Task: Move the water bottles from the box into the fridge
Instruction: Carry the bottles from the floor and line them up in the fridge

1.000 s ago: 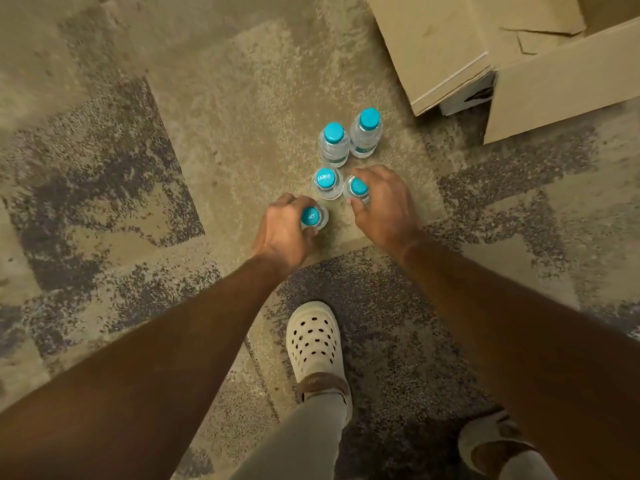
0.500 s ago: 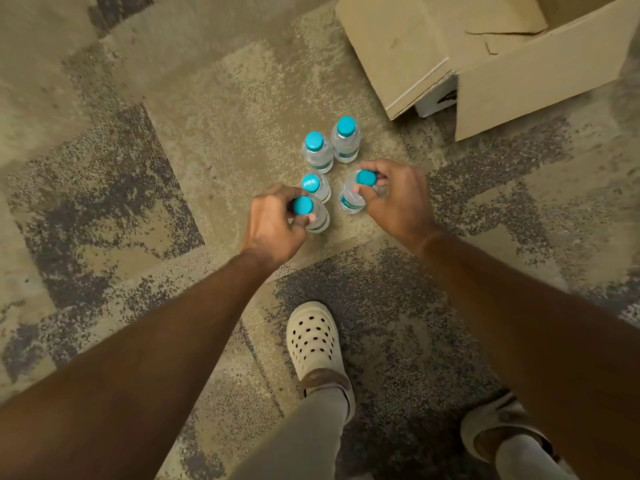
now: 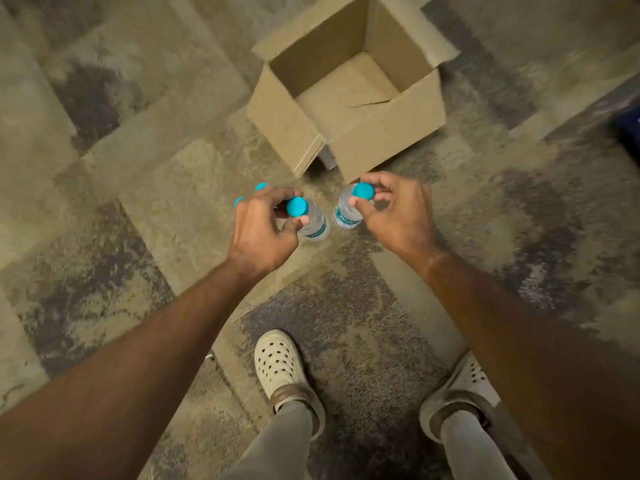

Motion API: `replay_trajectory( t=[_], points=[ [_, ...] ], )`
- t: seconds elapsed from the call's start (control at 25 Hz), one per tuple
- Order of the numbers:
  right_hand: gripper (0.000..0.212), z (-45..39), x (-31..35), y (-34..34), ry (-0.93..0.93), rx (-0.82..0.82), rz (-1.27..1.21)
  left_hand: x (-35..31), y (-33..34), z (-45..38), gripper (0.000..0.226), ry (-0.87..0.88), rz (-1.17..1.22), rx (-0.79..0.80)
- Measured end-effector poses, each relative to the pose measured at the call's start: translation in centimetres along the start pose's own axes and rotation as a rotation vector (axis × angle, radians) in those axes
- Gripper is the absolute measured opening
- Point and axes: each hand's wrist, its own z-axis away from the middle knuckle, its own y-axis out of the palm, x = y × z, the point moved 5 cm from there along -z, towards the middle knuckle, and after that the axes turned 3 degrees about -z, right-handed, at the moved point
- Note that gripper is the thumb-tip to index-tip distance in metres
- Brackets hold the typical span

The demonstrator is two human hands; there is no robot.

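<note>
Each hand, left hand [image 3: 260, 227] and right hand [image 3: 398, 210], pinches a bottle just under its cap, box [image 3: 388, 140] emptied beyond, so carrying them to the fridge looks next.

Patchy carpet [image 3: 145, 188] — open cardboard box [image 3: 391, 140] and two clogs [image 3: 278, 367] on it.

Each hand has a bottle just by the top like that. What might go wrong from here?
1. The left hand and right hand pinch the left bottle and right bottle near their teal caps, bodies hanging free; either could slip or swing.
2. Two more teal caps peek out past the left hand; bottles there on the carpet could be knocked or kicked over.
3. The open cardboard box lies just ahead, a possible trip hazard.
</note>
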Motion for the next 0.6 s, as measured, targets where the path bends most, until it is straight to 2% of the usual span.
replay_trajectory(
  t=[0.32,0.6],
  points=[
    [0.042,2.2,-0.2,-19.5,0.067,-0.283,-0.206,-19.2,3.2,-1.7,0.037,0.11,0.143,0.041],
    [0.041,5.0,-0.6,-36.6,0.008,-0.552,-0.294,-37.3,6.9,-2.1,0.039,0.331,0.262,0.134]
  ],
)
